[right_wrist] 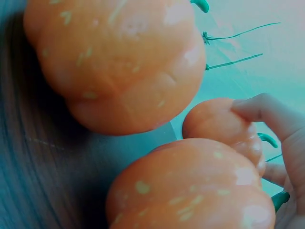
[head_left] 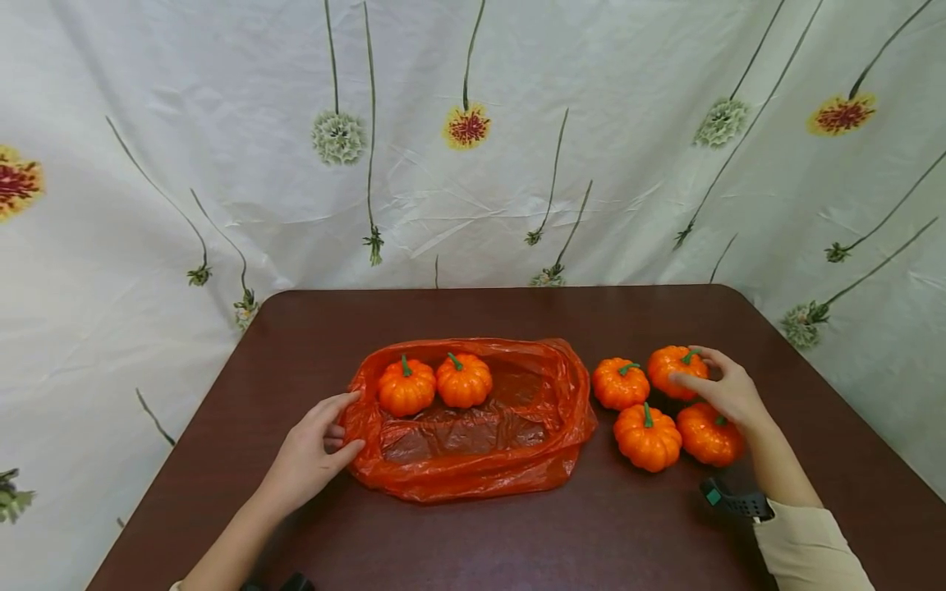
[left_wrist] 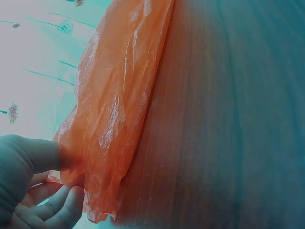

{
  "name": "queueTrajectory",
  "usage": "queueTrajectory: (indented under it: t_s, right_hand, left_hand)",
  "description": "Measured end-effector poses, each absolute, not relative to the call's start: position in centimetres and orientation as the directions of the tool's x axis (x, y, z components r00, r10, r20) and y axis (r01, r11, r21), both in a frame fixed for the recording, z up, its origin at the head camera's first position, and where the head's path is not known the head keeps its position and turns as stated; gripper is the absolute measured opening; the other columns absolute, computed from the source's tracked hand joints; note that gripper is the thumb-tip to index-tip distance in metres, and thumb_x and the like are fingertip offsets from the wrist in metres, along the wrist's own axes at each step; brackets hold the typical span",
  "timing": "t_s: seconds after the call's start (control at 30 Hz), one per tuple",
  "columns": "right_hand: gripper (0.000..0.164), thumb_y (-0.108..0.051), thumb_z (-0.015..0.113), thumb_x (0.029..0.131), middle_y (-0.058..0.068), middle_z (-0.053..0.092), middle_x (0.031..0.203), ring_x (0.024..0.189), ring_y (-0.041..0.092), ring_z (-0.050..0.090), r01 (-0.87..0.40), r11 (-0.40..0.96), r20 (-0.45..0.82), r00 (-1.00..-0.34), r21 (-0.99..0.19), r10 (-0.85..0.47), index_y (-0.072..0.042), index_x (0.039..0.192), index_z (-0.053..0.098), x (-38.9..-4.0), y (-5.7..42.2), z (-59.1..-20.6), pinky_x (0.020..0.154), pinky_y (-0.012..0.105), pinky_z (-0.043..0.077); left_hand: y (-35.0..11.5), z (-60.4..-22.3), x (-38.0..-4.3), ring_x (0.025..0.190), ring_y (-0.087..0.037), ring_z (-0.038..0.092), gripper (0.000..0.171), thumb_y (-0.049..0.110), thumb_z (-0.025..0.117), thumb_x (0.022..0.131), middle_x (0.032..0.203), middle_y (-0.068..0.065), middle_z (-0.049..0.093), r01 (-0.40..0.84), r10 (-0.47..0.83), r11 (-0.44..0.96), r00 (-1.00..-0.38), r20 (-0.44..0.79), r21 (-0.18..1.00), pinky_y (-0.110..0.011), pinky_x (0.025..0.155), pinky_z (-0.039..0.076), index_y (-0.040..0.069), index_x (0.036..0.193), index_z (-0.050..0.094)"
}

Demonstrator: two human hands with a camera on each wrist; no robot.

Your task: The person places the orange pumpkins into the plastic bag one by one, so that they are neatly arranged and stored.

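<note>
A red plastic bag (head_left: 473, 480) lies on the table with its mouth spread wide. Inside it, at the back left, two small orange pumpkins (head_left: 406, 387) with green stems sit side by side. My left hand (head_left: 306, 447) pinches the bag's left rim between thumb and fingers; the left wrist view shows the crinkled film (left_wrist: 109, 119) there. On the right, my right hand (head_left: 727, 394) holds the rearmost pumpkin (head_left: 671, 369) of a group, thumb on one side and fingers on the other. The right wrist view shows the thumb on that pumpkin (right_wrist: 217, 121), behind two nearer ones.
Three more pumpkins stand close by: one left of the held one (head_left: 619, 384), one in front (head_left: 647, 439), and one under the right wrist (head_left: 708, 435). The dark brown table (head_left: 517, 542) ends at a flower-printed cloth (head_left: 473, 205) behind.
</note>
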State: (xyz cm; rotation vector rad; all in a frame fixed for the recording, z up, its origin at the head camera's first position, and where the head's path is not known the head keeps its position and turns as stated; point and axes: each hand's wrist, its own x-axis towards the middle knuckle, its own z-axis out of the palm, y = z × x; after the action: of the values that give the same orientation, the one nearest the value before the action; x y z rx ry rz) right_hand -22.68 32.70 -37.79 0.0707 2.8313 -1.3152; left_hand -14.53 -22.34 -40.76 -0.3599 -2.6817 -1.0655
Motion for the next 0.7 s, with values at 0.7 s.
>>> queueTrajectory:
  t_s: [0.7]
  right_hand:
    - [0.069, -0.042, 0.065, 0.092, 0.028, 0.046, 0.140, 0.116, 0.038, 0.052, -0.102, 0.609, 0.137, -0.991, -0.787, 0.011, -0.006, 0.147, 0.042, -22.0, 29.3, -35.5, 0.072, 0.016, 0.046]
  left_hand:
    - [-22.4, -41.1, -14.6, 0.084, -0.020, 0.059, 0.060, 0.002, 0.078, 0.080, 0.132, -0.020, 0.051, 0.307, 0.138, 0.705, -0.944, 0.300, 0.640, -0.033, 0.074, 0.056, 0.002, 0.135, 0.053]
